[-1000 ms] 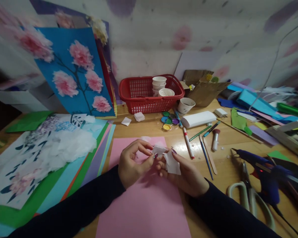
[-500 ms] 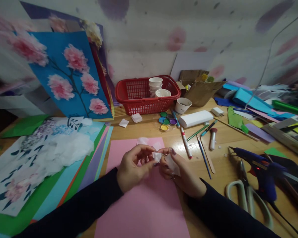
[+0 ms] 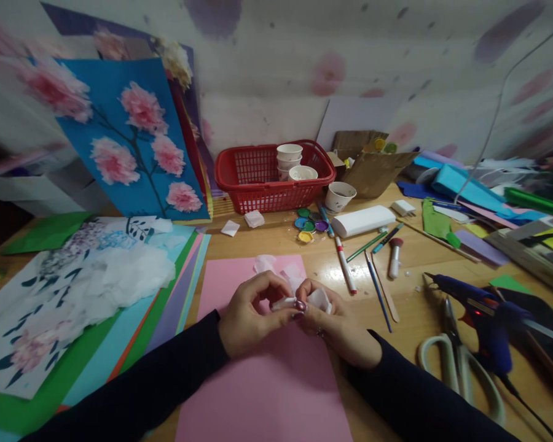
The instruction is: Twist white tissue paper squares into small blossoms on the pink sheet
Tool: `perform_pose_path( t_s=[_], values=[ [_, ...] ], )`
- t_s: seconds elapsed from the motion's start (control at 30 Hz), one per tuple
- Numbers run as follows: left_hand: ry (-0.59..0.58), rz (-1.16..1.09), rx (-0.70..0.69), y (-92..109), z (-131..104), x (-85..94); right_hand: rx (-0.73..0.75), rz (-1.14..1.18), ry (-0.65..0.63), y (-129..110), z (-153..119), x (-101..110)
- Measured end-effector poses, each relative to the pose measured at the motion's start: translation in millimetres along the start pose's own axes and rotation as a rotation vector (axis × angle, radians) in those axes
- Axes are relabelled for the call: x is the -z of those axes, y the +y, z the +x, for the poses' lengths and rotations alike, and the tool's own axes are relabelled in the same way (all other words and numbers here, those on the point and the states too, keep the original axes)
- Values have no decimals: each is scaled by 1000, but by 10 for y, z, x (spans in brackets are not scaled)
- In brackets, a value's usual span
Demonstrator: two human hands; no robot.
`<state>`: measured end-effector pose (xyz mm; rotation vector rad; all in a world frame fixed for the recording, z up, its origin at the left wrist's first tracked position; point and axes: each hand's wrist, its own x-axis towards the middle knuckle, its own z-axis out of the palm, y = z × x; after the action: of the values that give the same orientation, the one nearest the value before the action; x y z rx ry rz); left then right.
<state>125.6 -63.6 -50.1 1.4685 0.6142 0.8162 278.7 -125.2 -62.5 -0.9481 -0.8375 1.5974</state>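
My left hand and my right hand meet over a pink paper sheet on the wooden table. Both pinch a small piece of white tissue paper between thumbs and fingertips, the fingers curled tightly around it. Two loose white tissue scraps lie on the pink sheet just beyond my hands. Both forearms wear dark sleeves.
A red basket holding paper cups stands at the back. Right of my hands lie markers and brushes, a white box, scissors and a blue glue gun. Coloured paper sheets and flower artwork fill the left.
My hands have lowered toward the pink sheet and closed in on each other, and the tissue piece is now folded tighter between the fingertips.
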Motion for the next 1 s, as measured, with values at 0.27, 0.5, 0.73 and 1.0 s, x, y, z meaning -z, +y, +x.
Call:
perform_pose_path(
  t_s=[0.27,0.5,0.73,1.0],
  values=[
    [0,-6,84,-24,-8,6,-125,193,-27,-25,-9,-61],
    [58,172,-171,-28,32,47,-90,201,63,-37,-32,-113],
    [189,-75,25,-10,64,89,22,256,179,-109,35,-92],
    [91,-116,145,26,78,54,-18,106,-17,-13,-33,-22]
  ],
)
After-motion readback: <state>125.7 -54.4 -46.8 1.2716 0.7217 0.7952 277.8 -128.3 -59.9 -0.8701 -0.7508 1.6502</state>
